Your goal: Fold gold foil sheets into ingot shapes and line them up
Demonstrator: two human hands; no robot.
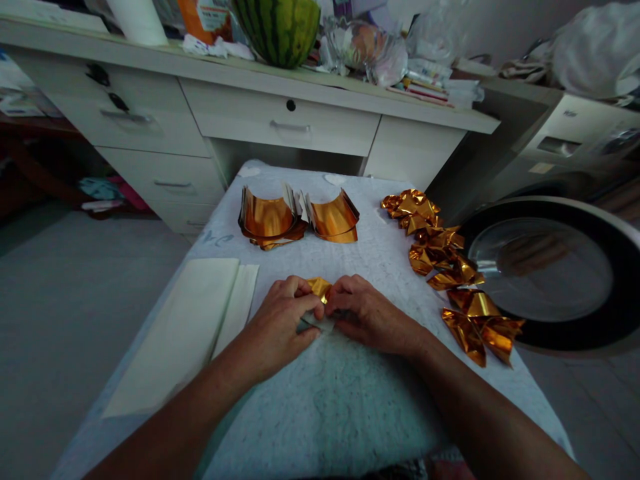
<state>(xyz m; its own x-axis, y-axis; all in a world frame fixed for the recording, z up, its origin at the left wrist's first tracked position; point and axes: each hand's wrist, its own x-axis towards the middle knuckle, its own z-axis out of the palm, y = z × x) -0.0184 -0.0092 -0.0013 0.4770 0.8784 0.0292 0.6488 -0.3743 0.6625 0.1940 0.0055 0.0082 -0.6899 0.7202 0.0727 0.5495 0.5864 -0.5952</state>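
Note:
Between my two hands is a small piece of gold foil paper (320, 288), with a pale whitish sheet showing below it. My left hand (287, 317) pinches its left side, thumb and fingers bent. From the other side my right hand (367, 313) grips it with curled fingers. Most of the piece is hidden by the fingers. Beyond the hands lie two stacks of curved gold foil sheets, a left stack (270, 217) and a right stack (335, 218). A row of folded, crumpled gold foil pieces (475, 303) runs along the right side.
White paper sheets (175, 327) lie left on the cloth-covered table (350, 413). Behind stands a white desk with drawers (290, 127), holding a watermelon (280, 30) and a glass bowl (360, 43). A washing machine's open round door (543, 273) borders the table's right edge.

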